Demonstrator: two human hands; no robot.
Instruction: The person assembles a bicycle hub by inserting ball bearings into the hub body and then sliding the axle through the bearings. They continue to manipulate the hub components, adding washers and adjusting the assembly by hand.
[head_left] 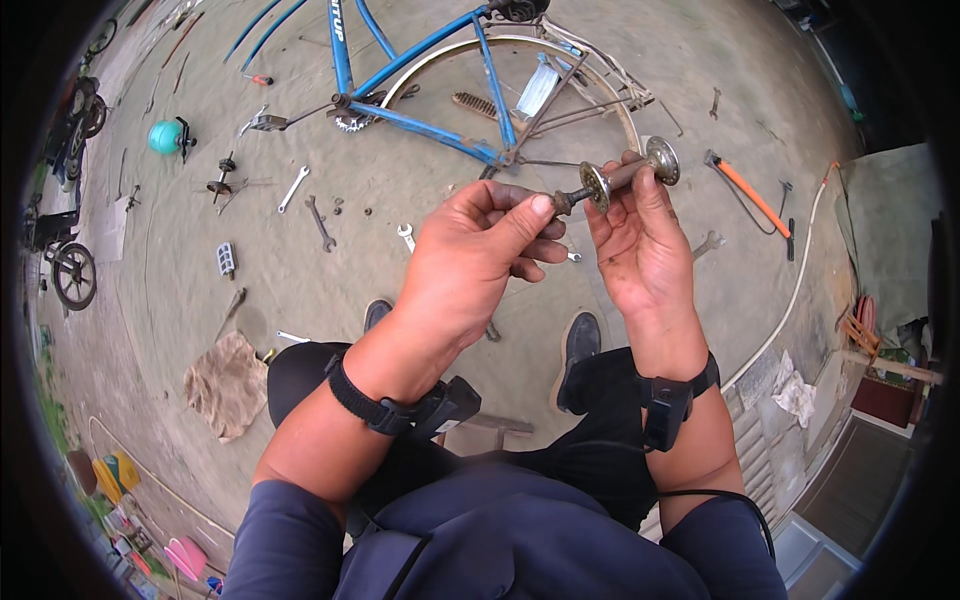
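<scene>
A metal wheel hub (632,172) with two round flanges and a protruding axle is held up in front of me. My right hand (640,240) grips the hub's barrel between the flanges. My left hand (480,250) pinches the axle's end (562,201) with thumb and forefinger. Both wrists carry black strapped bands. Beyond the hands a blue bicycle frame (420,70) lies on the concrete ground with a bare rim (560,60).
Spanners (293,188), a pedal (227,259), a small axle part (222,178) and an orange-handled tool (752,196) lie scattered on the ground. A brown rag (228,385) lies at left, a white hose (790,300) curves at right. My shoes (580,345) rest below the hands.
</scene>
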